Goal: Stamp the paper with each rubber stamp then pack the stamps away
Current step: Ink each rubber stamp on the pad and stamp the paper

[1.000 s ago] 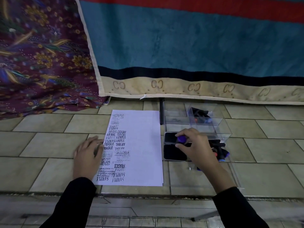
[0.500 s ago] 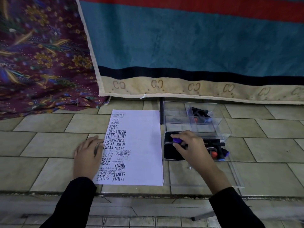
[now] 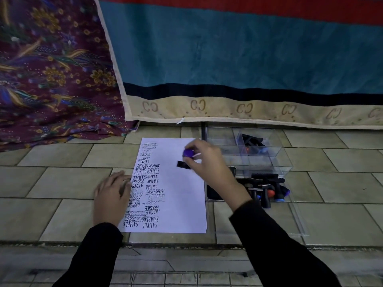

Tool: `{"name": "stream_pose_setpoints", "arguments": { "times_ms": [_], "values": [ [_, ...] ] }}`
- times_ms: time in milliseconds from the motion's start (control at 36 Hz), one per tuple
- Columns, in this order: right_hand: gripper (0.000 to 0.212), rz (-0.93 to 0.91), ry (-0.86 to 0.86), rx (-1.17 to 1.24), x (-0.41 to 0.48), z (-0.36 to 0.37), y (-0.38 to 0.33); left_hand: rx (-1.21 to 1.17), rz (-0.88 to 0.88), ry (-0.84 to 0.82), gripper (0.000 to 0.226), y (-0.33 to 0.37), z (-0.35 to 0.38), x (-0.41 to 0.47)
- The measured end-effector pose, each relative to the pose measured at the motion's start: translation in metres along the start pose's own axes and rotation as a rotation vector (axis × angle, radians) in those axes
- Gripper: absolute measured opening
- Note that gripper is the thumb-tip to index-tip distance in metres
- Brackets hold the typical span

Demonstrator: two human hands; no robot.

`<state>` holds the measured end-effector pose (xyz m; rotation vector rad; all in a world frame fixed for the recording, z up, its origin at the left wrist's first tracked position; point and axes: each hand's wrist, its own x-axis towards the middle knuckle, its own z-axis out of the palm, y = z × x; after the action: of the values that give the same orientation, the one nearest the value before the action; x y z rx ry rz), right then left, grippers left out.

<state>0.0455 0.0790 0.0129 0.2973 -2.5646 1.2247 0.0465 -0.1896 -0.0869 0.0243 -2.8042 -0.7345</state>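
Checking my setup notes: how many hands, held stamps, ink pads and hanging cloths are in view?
Hands: 2, left hand and right hand
Held stamp: 1
Ink pad: 1
Hanging cloths: 2, floral cloth and striped cloth
Total: 6

White paper (image 3: 182,193) with black stamp marks, purple-topped black stamp (image 3: 186,157), maroon floral cloth (image 3: 51,69), teal-and-red banded blanket (image 3: 238,48)
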Motion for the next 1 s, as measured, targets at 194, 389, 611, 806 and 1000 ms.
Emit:
{"name": "stream_pose_setpoints", "arguments": {
  "times_ms": [194, 389, 611, 806, 1000],
  "values": [
    [0.019, -0.016, -0.108, -0.038, 0.043, 0.054, -0.009, -0.017, 0.004, 0.0, 0.022, 0.0, 0.0, 0.0],
    [0.021, -0.026, -0.179, -0.113, 0.062, 0.08, -0.009, -0.023, 0.003, 0.022, 0.018, -0.001, 0.003, 0.002],
    [0.02, -0.024, -0.21, -0.12, 0.07, 0.089, -0.007, -0.026, 0.001, 0.022, 0.018, -0.002, 0.003, 0.002],
    [0.02, 0.01, -0.247, -0.117, 0.07, 0.093, -0.002, -0.027, -0.002, 0.02, 0.018, -0.002, 0.002, 0.002],
    [0.014, 0.003, -0.257, -0.145, 0.071, 0.096, -0.001, -0.026, -0.008, 0.017, 0.018, -0.001, 0.002, 0.002]
  ]
}}
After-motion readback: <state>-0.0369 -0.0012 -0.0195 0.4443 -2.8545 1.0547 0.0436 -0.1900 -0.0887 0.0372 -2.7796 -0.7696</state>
